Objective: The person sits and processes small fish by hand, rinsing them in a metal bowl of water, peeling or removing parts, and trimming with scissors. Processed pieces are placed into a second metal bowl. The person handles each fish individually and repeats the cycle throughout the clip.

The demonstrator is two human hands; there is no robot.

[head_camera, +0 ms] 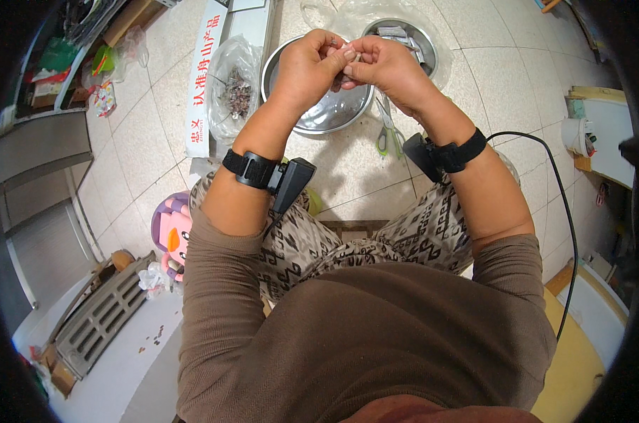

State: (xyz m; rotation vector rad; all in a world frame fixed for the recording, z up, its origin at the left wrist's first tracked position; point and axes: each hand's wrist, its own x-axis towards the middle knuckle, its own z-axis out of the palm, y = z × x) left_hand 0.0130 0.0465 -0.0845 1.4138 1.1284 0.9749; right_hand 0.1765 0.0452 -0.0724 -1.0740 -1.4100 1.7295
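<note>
My left hand (319, 61) and my right hand (375, 63) meet over a round steel basin (330, 113), fingertips pinched on a small greyish piece, mostly hidden, that may be fish. Behind my right hand, a smaller steel bowl (433, 50) holds silvery strips (393, 33), perhaps cut fish. Scissors with green and grey handles (385, 132) lie on the floor just below my right wrist. To the left of the basin, a clear plastic bag (221, 58) contains dark reddish scraps (237, 98).
A white box with red writing (202, 79) lies left of the bag. A pink and purple cartoon-faced item (174, 227) is beside my left elbow. A black cable (568, 201) curves down past my right arm. A white container (574, 135) stands at the right.
</note>
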